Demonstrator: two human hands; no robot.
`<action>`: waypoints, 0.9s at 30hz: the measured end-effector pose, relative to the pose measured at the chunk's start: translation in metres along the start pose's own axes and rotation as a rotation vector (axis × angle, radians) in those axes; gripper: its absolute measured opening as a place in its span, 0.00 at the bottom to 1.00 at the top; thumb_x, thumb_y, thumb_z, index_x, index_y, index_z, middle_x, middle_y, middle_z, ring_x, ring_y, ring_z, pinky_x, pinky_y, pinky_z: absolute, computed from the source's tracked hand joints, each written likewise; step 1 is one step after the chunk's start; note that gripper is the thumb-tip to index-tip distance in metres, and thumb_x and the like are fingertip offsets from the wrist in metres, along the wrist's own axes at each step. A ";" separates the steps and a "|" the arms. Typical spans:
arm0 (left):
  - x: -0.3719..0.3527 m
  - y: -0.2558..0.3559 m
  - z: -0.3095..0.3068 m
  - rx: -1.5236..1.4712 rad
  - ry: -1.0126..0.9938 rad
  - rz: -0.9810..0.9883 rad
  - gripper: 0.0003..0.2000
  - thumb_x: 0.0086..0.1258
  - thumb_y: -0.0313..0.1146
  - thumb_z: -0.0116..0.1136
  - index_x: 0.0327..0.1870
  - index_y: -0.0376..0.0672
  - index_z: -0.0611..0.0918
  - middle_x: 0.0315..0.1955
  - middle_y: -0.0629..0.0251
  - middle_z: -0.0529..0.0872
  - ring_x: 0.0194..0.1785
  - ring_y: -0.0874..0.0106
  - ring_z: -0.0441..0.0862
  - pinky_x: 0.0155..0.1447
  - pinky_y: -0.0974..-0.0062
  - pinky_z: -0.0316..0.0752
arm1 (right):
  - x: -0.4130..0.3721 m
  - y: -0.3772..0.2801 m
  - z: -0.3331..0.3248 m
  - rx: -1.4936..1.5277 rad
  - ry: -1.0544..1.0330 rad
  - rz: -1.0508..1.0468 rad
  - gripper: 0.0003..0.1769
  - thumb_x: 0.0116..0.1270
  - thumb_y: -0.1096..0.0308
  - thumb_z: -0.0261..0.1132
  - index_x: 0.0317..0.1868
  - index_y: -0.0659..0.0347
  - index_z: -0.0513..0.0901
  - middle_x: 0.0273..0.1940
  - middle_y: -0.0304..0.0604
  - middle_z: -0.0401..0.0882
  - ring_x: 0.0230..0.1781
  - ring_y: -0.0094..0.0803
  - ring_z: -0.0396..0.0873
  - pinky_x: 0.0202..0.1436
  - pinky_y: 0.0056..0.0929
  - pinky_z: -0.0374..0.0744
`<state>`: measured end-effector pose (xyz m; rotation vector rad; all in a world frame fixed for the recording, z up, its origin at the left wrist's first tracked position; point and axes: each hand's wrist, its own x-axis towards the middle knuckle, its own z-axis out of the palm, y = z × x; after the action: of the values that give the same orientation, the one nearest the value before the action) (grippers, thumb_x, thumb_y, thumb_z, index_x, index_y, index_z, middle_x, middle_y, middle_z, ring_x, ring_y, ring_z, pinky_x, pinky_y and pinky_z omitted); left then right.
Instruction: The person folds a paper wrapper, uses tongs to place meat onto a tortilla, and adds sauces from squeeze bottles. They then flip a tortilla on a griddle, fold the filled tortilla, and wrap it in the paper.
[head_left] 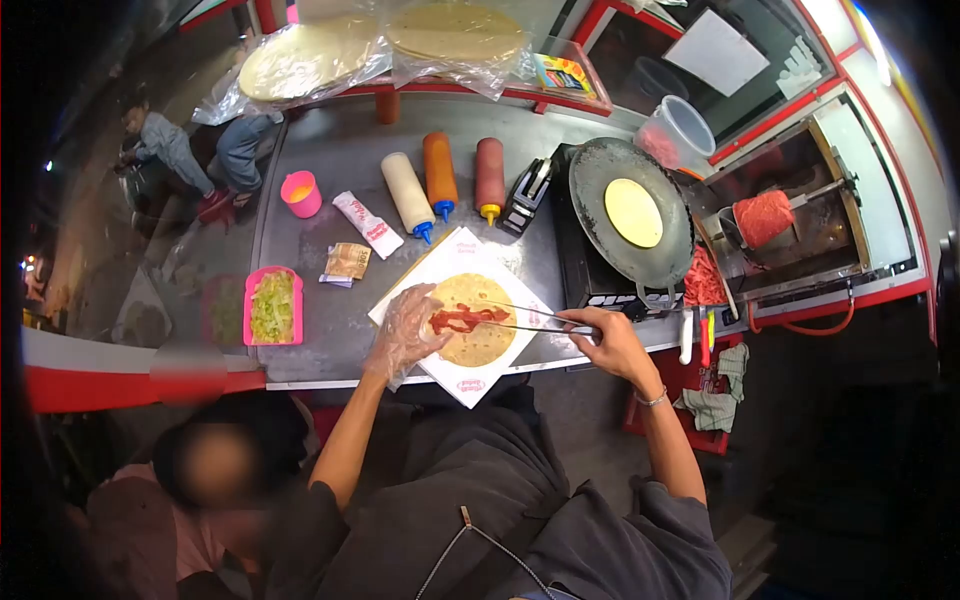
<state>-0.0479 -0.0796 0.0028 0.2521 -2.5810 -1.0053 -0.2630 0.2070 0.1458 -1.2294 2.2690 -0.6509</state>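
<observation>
On white printed paper (470, 390) in front of me lies a round flatbread (480, 350) with a strip of reddish filling (465, 319) across its middle. My right hand (612, 345) is closed on metal tongs (545, 328), whose tips reach over the filling. My left hand (408, 330), in a clear plastic glove, rests at the flatbread's left edge with its fingers apart. A pink tub of shredded greens (273, 308) stands to the left of it.
Three squeeze bottles (438, 172) lie behind the paper. A griddle (590, 200) with another flatbread sits right, before a meat spit (764, 218) and knives (686, 335). Bagged flatbreads (310, 58) are on the upper shelf. A person (215, 460) is at lower left.
</observation>
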 end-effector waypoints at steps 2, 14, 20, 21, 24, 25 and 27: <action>-0.001 -0.008 0.010 0.093 0.008 0.034 0.15 0.59 0.35 0.73 0.44 0.42 0.84 0.64 0.52 0.80 0.68 0.53 0.75 0.70 0.55 0.71 | 0.000 -0.001 0.012 0.078 -0.032 0.035 0.21 0.61 0.72 0.69 0.57 0.59 0.87 0.44 0.49 0.90 0.31 0.41 0.84 0.38 0.35 0.81; 0.026 0.026 0.029 0.114 0.050 0.022 0.19 0.63 0.40 0.70 0.51 0.40 0.81 0.56 0.51 0.82 0.60 0.49 0.77 0.63 0.52 0.72 | -0.048 0.032 -0.032 0.330 0.069 0.133 0.21 0.66 0.70 0.69 0.61 0.56 0.86 0.47 0.44 0.91 0.42 0.30 0.85 0.49 0.29 0.81; 0.011 0.055 0.032 0.228 0.161 -0.073 0.13 0.64 0.35 0.68 0.47 0.41 0.84 0.56 0.51 0.83 0.61 0.51 0.78 0.64 0.52 0.72 | -0.067 0.175 -0.126 0.466 0.889 0.116 0.18 0.74 0.73 0.64 0.62 0.65 0.82 0.44 0.43 0.90 0.48 0.26 0.86 0.56 0.29 0.81; 0.014 0.070 0.033 0.184 0.234 -0.111 0.12 0.65 0.34 0.68 0.46 0.41 0.84 0.55 0.50 0.84 0.58 0.50 0.80 0.64 0.52 0.72 | -0.060 0.220 -0.132 0.396 0.993 0.171 0.18 0.74 0.73 0.64 0.62 0.65 0.82 0.42 0.43 0.90 0.46 0.27 0.87 0.54 0.28 0.81; 0.017 0.079 0.050 0.215 0.330 -0.170 0.09 0.67 0.30 0.66 0.45 0.39 0.84 0.51 0.50 0.84 0.54 0.51 0.82 0.62 0.54 0.74 | -0.037 0.327 -0.137 0.148 1.022 0.296 0.18 0.67 0.66 0.66 0.55 0.63 0.86 0.41 0.55 0.90 0.43 0.44 0.90 0.51 0.39 0.84; 0.018 0.078 0.060 0.279 0.349 -0.213 0.08 0.67 0.28 0.66 0.45 0.38 0.84 0.49 0.50 0.84 0.52 0.52 0.82 0.61 0.56 0.75 | -0.028 0.340 -0.138 0.142 0.984 0.275 0.18 0.66 0.65 0.66 0.54 0.62 0.87 0.43 0.57 0.89 0.45 0.47 0.90 0.52 0.41 0.84; 0.022 0.083 0.082 0.228 0.403 -0.295 0.07 0.67 0.25 0.64 0.45 0.37 0.84 0.47 0.51 0.84 0.50 0.54 0.83 0.58 0.59 0.77 | -0.007 0.359 -0.141 0.072 0.854 0.298 0.18 0.66 0.65 0.66 0.53 0.62 0.87 0.42 0.57 0.89 0.44 0.51 0.89 0.52 0.45 0.84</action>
<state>-0.1029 0.0251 0.0094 0.8256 -2.3185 -0.6607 -0.5719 0.4122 0.0384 -0.5884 2.9733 -1.3000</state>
